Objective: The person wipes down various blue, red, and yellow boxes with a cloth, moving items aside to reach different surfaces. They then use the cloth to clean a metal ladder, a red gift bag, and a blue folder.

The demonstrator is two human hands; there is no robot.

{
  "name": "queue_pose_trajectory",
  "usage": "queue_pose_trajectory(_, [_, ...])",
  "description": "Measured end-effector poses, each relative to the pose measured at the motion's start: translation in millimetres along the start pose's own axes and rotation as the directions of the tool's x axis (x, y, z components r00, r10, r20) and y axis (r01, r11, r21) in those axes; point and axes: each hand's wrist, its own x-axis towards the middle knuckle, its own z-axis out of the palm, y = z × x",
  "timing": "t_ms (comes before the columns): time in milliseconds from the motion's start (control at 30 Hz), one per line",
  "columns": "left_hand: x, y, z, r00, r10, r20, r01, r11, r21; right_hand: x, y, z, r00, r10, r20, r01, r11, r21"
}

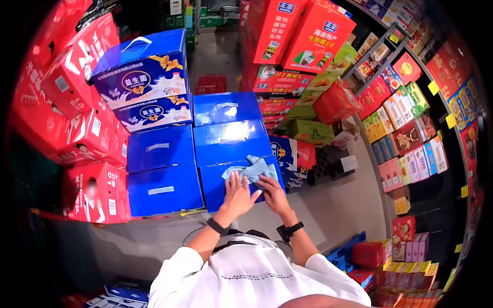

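Note:
A light blue cloth [251,170] lies crumpled on top of the nearest right-hand blue box [213,190]. My left hand [239,195] rests on the box top with its fingers spread, the fingertips on the cloth's near left edge. Beside it, my right hand [273,194] touches the cloth's near right edge, its fingers apart and bent over the fabric. Neither hand is closed round the cloth. Both wrists wear black bands. More blue boxes with white handles, such as one [179,179] to the left, sit against this box.
Printed blue cartons [136,80] are stacked at the back left, beside red cartons [92,192]. Tall red boxes [318,38] stand at the back right. Shelves of packaged goods [405,128] line the right side. A blue pallet [341,252] lies on the floor at lower right.

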Motion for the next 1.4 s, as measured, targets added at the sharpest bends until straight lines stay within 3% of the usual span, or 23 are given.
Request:
queue_pose_trajectory(200, [-14.1, -14.7, 3.1, 0.984, 0.005, -0.178, -0.001, 1.000, 0.022, 8.3, -9.9, 18.9, 0.989, 0.105, 0.104, -0.113, 0.991, 0.073])
queue_pose_trajectory(333, [-30.2, -38.1, -19.2, 0.956, -0.127, -0.264, 0.144, 0.988, 0.049, 30.8, -27.5, 33.6, 0.969, -0.016, 0.246, -0.020, 0.989, 0.145])
queue_pose_trajectory(433, [-36.7, -50.9, -34.6, 0.953, -0.218, -0.208, 0.226, 0.974, 0.015, 37.7, -35.5, 40.8, 0.933, -0.126, 0.338, 0.058, 0.977, 0.204])
queue_pose_trajectory(500, [-22.2, -47.3, -35.7, 0.955, -0.221, -0.198, 0.240, 0.968, 0.074, 33.8, -27.6, 38.5, 0.892, -0.266, 0.366, 0.229, 0.963, 0.142])
queue_pose_trajectory(567, [6.7, -48.1, -16.5, 0.959, -0.166, -0.232, 0.185, 0.981, 0.061, 25.9, -16.3, 21.4, 0.875, -0.276, 0.398, 0.240, 0.961, 0.138])
queue_pose_trajectory(633, [31.8, -29.7, -12.3, 0.963, -0.139, -0.232, 0.151, 0.988, 0.034, 22.9, -1.2, -3.9, 0.894, -0.153, 0.422, 0.169, 0.986, -0.001])
queue_pose_trajectory(667, [43.7, -23.0, -15.1, 0.983, -0.115, -0.146, 0.123, 0.992, 0.042, 22.7, 4.2, -13.7, 0.920, -0.084, 0.384, 0.110, 0.993, -0.047])
queue_pose_trajectory(767, [61.2, -9.8, -6.8, 0.981, -0.126, -0.148, 0.121, 0.992, -0.038, 32.2, 18.3, -27.7, 0.936, -0.087, 0.342, 0.149, 0.976, -0.159])
queue_pose_trajectory(833, [53.6, -19.0, 2.9, 0.975, -0.104, -0.195, 0.096, 0.994, -0.051, 38.0, 16.1, -21.0, 0.931, -0.066, 0.359, 0.128, 0.980, -0.152])
queue_pose_trajectory(900, [34.3, -28.7, -0.9, 0.972, -0.099, -0.212, 0.081, 0.992, -0.092, 41.0, 10.0, -3.3, 0.934, -0.071, 0.349, 0.070, 0.997, 0.016])
queue_pose_trajectory(1000, [-3.3, -42.9, -22.5, 0.952, -0.174, -0.251, 0.173, 0.985, -0.027, 43.3, -16.8, 20.0, 0.890, -0.204, 0.409, 0.172, 0.978, 0.114])
queue_pose_trajectory(1033, [-21.4, -41.6, -35.9, 0.950, -0.212, -0.230, 0.213, 0.977, -0.019, 36.0, -31.6, 23.4, 0.878, -0.212, 0.429, 0.160, 0.975, 0.153])
queue_pose_trajectory(1067, [-31.5, -40.1, -50.3, 0.943, -0.314, -0.115, 0.311, 0.950, -0.037, 34.6, -38.6, 25.2, 0.869, -0.294, 0.398, 0.245, 0.955, 0.169])
queue_pose_trajectory(1100, [-38.3, -38.6, -68.6, 0.940, -0.340, 0.027, 0.341, 0.932, -0.121, 33.0, -40.0, 27.2, 0.867, -0.289, 0.406, 0.217, 0.952, 0.214])
queue_pose_trajectory(1200, [-37.3, -39.1, -61.0, 0.928, -0.348, 0.131, 0.354, 0.935, -0.027, 42.6, -21.7, 13.1, 0.851, -0.256, 0.459, 0.115, 0.943, 0.313])
queue_pose_trajectory(1233, [-32.2, -35.4, -55.6, 0.941, -0.311, 0.134, 0.311, 0.950, 0.024, 46.9, -11.1, 11.2, 0.858, -0.242, 0.453, 0.128, 0.955, 0.267])
queue_pose_trajectory(1300, [-7.8, -31.3, -37.2, 0.970, -0.218, 0.111, 0.213, 0.975, 0.063, 51.5, 8.0, 11.2, 0.953, -0.212, 0.217, 0.176, 0.969, 0.174])
queue_pose_trajectory(1367, [19.6, -24.2, -39.9, 0.973, -0.155, 0.171, 0.134, 0.983, 0.129, 58.9, 13.9, 0.4, 0.999, -0.026, -0.041, 0.027, 1.000, 0.011])
queue_pose_trajectory(1400, [30.4, -27.4, -39.7, 0.977, -0.125, 0.174, 0.119, 0.992, 0.045, 62.4, 19.6, -8.9, 0.996, -0.039, -0.082, 0.037, 0.999, -0.032])
